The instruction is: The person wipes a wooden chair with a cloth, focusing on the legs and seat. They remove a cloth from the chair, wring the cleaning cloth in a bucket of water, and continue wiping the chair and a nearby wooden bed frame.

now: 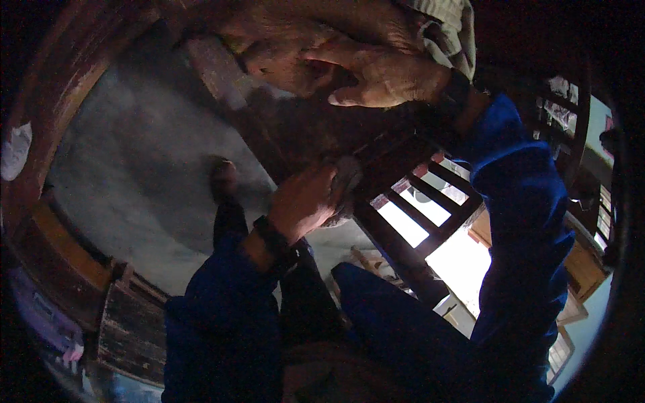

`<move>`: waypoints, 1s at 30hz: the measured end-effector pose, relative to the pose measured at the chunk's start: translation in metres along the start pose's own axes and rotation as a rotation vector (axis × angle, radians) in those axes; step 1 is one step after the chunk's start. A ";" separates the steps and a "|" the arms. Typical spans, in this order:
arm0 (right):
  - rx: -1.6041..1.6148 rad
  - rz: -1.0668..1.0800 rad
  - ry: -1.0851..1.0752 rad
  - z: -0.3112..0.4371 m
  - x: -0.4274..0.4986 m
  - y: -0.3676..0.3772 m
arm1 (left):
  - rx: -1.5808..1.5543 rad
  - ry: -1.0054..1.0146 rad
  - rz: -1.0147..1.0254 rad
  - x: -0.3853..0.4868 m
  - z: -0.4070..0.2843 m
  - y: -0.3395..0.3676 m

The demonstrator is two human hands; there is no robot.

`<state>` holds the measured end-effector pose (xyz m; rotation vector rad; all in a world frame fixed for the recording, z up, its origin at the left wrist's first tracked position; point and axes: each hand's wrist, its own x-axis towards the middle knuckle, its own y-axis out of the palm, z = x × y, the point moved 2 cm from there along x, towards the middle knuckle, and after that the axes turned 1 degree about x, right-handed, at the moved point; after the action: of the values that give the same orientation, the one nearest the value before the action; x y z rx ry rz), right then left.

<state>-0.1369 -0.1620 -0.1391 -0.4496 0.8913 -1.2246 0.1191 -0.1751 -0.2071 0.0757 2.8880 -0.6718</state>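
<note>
My left hand (305, 201), with a black band at the wrist, is closed around a grey wad (346, 184), perhaps cloth. The wad is pressed against a dark wooden piece of furniture with a slatted frame (408, 201). Further up, my right hand (393, 83) reaches in from a blue sleeve, its thumb apart from the fingers; whether it grips the dark wood beneath is hidden in shadow. Close above it, at the top, is what looks like another person's hand (322, 30) with a pale knitted cuff (448, 25).
A wooden bar (216, 70) slants down from the top over the grey floor (136, 166). A foot (223, 176) stands on that floor. Dark wooden furniture (133, 322) lies at lower left, and a curved wooden edge (65, 95) runs along the left. Bright light shows through the slats.
</note>
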 end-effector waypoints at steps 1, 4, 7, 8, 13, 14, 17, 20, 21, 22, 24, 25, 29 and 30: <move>-0.045 -0.043 -0.033 0.005 -0.001 -0.006 | -0.078 -0.024 -0.011 0.008 0.000 0.007; 0.059 -0.015 0.201 0.022 -0.053 -0.040 | -0.142 -0.014 0.043 0.029 0.003 0.022; 0.107 -0.305 0.289 0.058 -0.118 -0.066 | -0.096 0.097 0.097 0.046 0.001 0.029; 0.081 -0.335 0.373 0.074 -0.140 -0.067 | -0.071 0.137 0.134 0.052 0.001 0.030; 0.192 -0.615 0.422 0.134 -0.191 -0.017 | 0.071 0.357 0.137 0.101 -0.006 0.045; 0.062 -0.560 0.439 0.138 -0.193 -0.006 | 0.093 0.384 0.123 0.115 -0.011 0.055; 0.085 -0.628 0.516 0.134 -0.195 0.011 | 0.264 0.404 0.111 0.166 -0.035 0.088; -0.023 -0.689 0.397 0.130 -0.198 0.007 | 0.314 0.501 0.091 0.219 -0.058 0.107; -0.008 -0.692 0.392 0.129 -0.199 0.005 | 0.294 0.474 0.067 0.233 -0.066 0.113; 0.016 -0.682 0.399 0.128 -0.201 0.004 | 0.272 0.446 0.042 0.247 -0.074 0.120; 0.066 -0.677 0.394 0.128 -0.203 0.004 | 0.186 0.350 -0.002 0.267 -0.083 0.133; 0.055 -0.704 0.404 0.127 -0.205 0.005 | 0.204 0.406 0.039 0.270 -0.080 0.135; 0.051 -0.718 0.420 0.124 -0.204 0.011 | 0.218 0.482 0.228 0.249 -0.048 0.118; 0.032 -0.724 0.419 0.125 -0.203 0.012 | 0.179 0.458 0.192 0.227 -0.038 0.107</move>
<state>-0.0464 0.0121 -0.0039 -0.5194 1.1017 -2.0459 -0.1008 -0.0600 -0.2613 0.5957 3.1720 -0.9832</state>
